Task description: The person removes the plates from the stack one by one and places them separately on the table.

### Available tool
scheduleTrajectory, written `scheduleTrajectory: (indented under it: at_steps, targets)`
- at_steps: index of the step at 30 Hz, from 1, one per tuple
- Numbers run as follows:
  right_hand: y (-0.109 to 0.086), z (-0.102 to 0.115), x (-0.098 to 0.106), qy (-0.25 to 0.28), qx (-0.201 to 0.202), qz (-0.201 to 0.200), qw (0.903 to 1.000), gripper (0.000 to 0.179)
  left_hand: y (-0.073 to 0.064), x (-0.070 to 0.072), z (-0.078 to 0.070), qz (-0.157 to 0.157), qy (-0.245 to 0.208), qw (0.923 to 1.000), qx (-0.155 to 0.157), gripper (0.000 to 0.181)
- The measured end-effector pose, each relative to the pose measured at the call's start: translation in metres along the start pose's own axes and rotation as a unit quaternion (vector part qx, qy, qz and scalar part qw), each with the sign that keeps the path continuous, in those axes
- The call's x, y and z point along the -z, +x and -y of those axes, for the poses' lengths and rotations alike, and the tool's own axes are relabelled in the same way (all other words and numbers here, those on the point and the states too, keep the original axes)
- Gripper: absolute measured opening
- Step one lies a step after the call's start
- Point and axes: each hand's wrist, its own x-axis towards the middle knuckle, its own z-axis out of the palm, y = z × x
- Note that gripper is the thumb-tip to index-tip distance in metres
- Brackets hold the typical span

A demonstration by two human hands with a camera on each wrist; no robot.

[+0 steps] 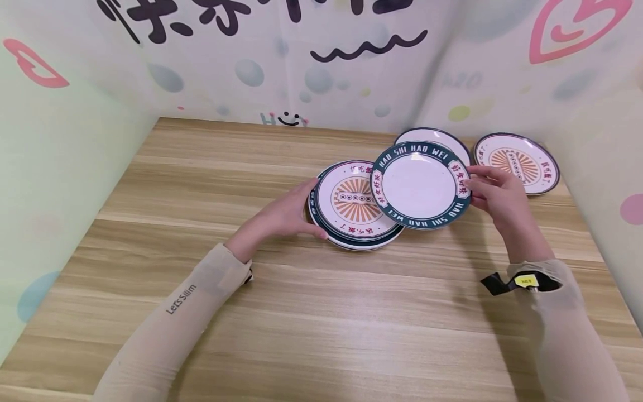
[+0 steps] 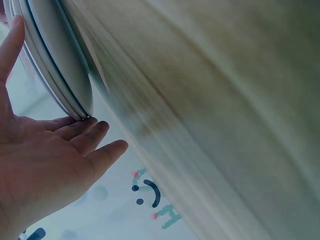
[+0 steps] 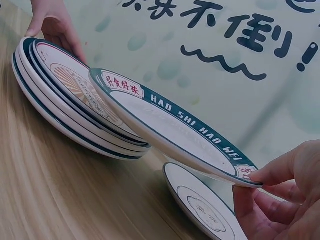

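Note:
My right hand (image 1: 502, 198) pinches the right rim of a plate (image 1: 424, 187) with a dark green border and a white centre. Held raised, that plate overlaps the right part of a stack of plates (image 3: 65, 112) in the head view. The top plate (image 1: 346, 204) of the stack has an orange sunburst and red characters. At the stack's left side, my left hand (image 1: 288, 215) rests its spread fingers and thumb against the rims. Its fingers (image 2: 82, 137) look nearly straight in the left wrist view, with the tips at the plate edges.
Behind the raised plate lies a white plate (image 1: 437, 137) with a dark rim, partly hidden. Another sunburst plate (image 1: 517, 162) lies at the back right corner. The wooden table (image 1: 321, 312) meets a printed wall covering (image 1: 281, 72) at the back and sides.

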Motion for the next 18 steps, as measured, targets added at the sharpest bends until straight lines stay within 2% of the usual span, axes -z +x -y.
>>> scheduleTrajectory:
  at_steps: [9,18]
  targets:
    - [-0.003,-0.004,0.012,0.029,-0.001,-0.001,0.9996,0.026,0.001,0.000,0.000,-0.001,-0.001,1.0000,-0.006,0.126]
    - [-0.007,-0.008,0.024,0.091,0.004,0.003,0.9959,0.021,0.001,0.000,0.000,-0.003,-0.002,0.9999,-0.012,0.126]
